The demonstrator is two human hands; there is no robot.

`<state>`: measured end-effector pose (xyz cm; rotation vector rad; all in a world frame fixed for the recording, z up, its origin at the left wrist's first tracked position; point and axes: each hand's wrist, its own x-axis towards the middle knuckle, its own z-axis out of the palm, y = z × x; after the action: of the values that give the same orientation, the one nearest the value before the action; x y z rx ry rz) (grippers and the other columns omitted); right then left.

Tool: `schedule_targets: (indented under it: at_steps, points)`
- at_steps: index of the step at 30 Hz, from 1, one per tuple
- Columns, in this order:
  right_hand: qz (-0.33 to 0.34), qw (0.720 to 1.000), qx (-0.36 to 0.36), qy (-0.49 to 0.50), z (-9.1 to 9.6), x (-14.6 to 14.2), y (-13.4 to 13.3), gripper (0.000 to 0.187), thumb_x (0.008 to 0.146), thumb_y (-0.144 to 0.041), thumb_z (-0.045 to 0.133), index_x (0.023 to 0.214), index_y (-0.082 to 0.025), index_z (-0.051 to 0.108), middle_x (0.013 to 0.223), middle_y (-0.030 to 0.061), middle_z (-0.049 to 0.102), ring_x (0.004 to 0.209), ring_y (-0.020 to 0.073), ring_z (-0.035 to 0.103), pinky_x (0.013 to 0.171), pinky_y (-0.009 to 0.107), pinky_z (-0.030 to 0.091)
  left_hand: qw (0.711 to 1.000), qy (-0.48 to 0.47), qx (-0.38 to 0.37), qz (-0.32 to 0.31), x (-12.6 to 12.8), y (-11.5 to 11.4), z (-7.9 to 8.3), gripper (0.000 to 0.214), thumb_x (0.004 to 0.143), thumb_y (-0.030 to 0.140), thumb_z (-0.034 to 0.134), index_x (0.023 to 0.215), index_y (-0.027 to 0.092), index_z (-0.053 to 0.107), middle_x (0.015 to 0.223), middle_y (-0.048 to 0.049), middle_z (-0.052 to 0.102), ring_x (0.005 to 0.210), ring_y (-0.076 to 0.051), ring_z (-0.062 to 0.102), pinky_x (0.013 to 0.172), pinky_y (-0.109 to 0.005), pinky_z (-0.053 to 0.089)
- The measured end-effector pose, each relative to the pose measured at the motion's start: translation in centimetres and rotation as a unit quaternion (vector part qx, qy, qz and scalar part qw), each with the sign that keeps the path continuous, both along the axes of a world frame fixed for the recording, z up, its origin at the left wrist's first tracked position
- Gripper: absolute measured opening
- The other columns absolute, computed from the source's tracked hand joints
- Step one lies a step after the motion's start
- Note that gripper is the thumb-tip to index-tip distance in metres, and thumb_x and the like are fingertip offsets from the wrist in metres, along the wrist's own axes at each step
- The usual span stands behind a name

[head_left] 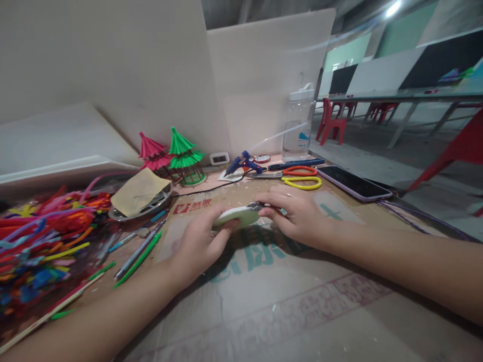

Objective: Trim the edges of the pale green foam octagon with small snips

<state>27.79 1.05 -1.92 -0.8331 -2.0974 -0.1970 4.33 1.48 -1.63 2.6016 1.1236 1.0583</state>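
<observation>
A flat, round, pale green and white disc [239,217] is held over the cardboard, tilted. My left hand [202,236] grips its left side, with the thumb on the near face. At the right edge of the disc, the fingers of my right hand [289,213] are closed on a small dark piece [256,205]; its kind is too blurred to tell. Beneath both hands lies a printed cardboard sheet [302,296]. Just beyond them are scissors [302,177] with red and yellow handles and a blue glue gun [243,163].
Colourful pipe cleaners [41,241] are heaped on the left, near a metal plate [164,198] and pens [138,251]. Pink [153,151] and green [186,156] pagoda-like models stand behind. A water bottle [298,125] and a phone [354,183] are at the right.
</observation>
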Motion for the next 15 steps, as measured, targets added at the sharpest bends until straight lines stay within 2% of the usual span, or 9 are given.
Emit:
schedule_targets:
  at_steps: [8,15]
  points:
    - [-0.003,0.999,0.025,-0.024,0.21,0.05,-0.16,0.028,0.099,-0.033,0.046,0.104,-0.015,0.067,0.080,0.0069,0.066,0.073,0.0193,0.057,0.067,0.031,0.041,1.000,0.001,0.006,-0.007,0.03,-0.12,0.01,0.014,0.087,0.018,0.054,0.100,0.019,0.060,0.090,-0.0023,0.069,0.079,-0.017,0.063,0.069,-0.026,0.049]
    - [0.007,1.000,0.024,-0.002,0.24,-0.01,-0.23,0.024,0.097,-0.028,0.050,0.101,-0.014,0.069,0.078,0.0060,0.066,0.071,0.0181,0.057,0.065,0.029,0.042,1.000,0.008,0.015,-0.004,0.10,-0.23,0.22,0.011,0.088,0.020,0.056,0.097,0.018,0.060,0.083,-0.0011,0.068,0.073,-0.015,0.062,0.065,-0.024,0.047]
